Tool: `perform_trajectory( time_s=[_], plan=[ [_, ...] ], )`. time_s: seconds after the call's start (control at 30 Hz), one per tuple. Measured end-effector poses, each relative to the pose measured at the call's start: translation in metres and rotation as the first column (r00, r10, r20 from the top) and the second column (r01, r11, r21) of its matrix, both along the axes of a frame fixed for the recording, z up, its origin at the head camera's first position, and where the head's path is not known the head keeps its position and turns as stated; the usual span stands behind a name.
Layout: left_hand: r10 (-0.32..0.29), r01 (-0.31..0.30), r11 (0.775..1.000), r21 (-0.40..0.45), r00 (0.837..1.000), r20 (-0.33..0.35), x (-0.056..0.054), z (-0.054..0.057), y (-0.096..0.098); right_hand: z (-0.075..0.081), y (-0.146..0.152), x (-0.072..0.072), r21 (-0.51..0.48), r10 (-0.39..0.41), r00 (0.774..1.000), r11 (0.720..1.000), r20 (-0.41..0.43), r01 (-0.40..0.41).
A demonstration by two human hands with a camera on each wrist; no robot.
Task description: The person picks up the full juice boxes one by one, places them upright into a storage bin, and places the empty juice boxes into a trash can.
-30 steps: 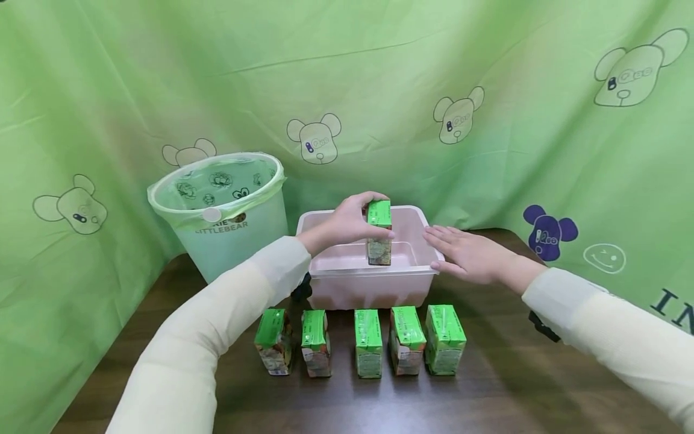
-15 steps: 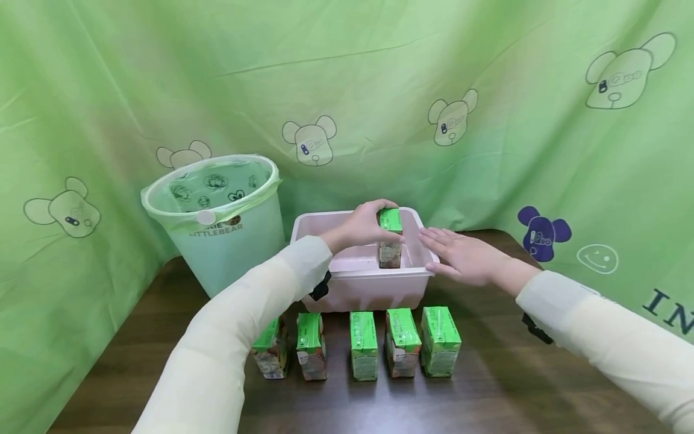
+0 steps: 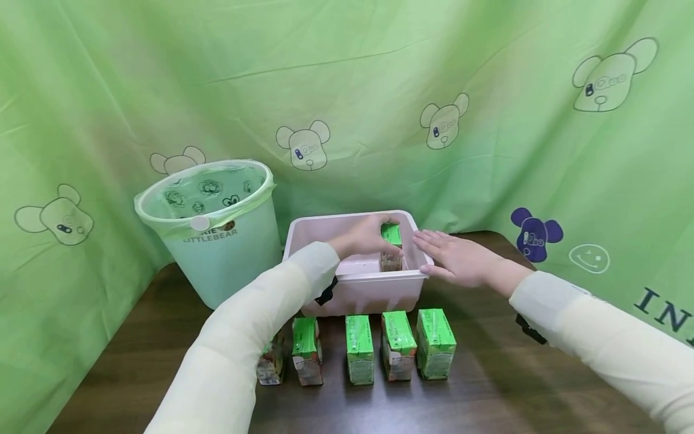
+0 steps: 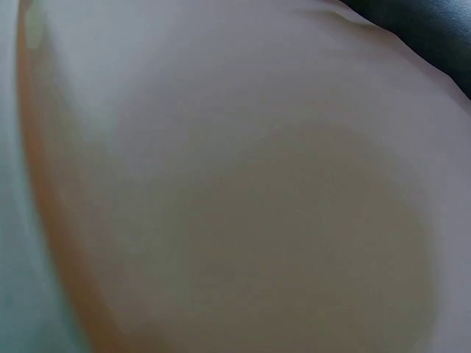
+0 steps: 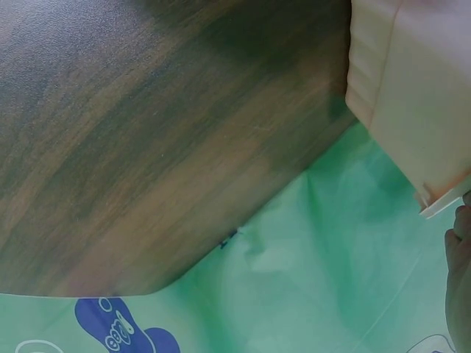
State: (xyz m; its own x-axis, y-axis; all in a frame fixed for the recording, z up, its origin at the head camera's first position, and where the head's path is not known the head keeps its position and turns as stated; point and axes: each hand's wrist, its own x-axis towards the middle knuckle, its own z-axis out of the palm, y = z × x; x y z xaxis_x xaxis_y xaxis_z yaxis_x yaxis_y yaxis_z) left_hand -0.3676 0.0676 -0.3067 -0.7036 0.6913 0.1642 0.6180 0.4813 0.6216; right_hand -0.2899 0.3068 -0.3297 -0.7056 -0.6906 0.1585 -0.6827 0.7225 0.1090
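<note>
In the head view my left hand [image 3: 368, 236] grips a green-topped drink carton [image 3: 391, 234] between thumb and fingers. The carton stands upright inside the pink plastic bin [image 3: 368, 298], close to its right wall; the hand covers part of it. My right hand [image 3: 461, 258] rests on the bin's right rim with its fingers straight. At the edge of the right wrist view, fingers of the right hand [image 5: 460, 257] touch the rim of the pink bin [image 5: 419, 88]. A blurred pinkish surface fills most of the left wrist view, where the hand does not show.
Several similar cartons [image 3: 360, 349] stand in a row on the brown table [image 3: 488, 386] before the bin. The leftmost carton [image 3: 271, 364] is partly behind my left sleeve. A lined pale green bucket [image 3: 233, 259] stands left; a green curtain [image 3: 368, 72] hangs behind.
My left hand has moved right and lowered the carton deeper into the pink bin. The right hand stays on the rim. The whole view has shifted slightly.
</note>
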Motion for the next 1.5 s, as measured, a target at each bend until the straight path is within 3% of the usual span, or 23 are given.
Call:
perform_trajectory(
  time_s=[0.17, 0.47, 0.67, 0.87, 1.23, 1.5],
  plan=[
    [-0.019, 0.019, 1.0, 0.001, 1.0, -0.003, -0.002, -0.004, 0.005, 0.001, 0.0, 0.0, 0.004, -0.005, 1.0, 1.0, 0.016, 0.005],
    [-0.003, -0.001, 0.997, -0.079, 0.998, -0.055, -0.004, -0.012, 0.012, 0.002, 0.0, 0.0, 0.021, -0.034, 0.998, 0.999, 0.051, 0.033],
    [-0.006, 0.002, 0.996, -0.087, 0.999, -0.04, -0.003, -0.016, 0.014, 0.003, -0.001, 0.002, 0.01, -0.047, 0.997, 0.999, 0.068, 0.047],
    [-0.042, 0.038, 0.994, -0.1, 0.998, -0.044, -0.004, -0.02, 0.016, 0.003, -0.001, 0.001, 0.018, -0.048, 0.997, 0.999, 0.059, 0.047],
    [-0.014, 0.005, 0.982, -0.189, 0.999, -0.043, -0.006, -0.024, 0.021, 0.002, -0.002, 0.003, -0.007, -0.01, 1.0, 1.0, 0.027, 0.01],
    [-0.013, -0.002, 0.973, -0.233, 0.998, -0.064, -0.009, -0.025, 0.022, 0.002, -0.001, 0.002, 0.012, -0.024, 0.999, 1.0, 0.033, 0.023]
  ],
)
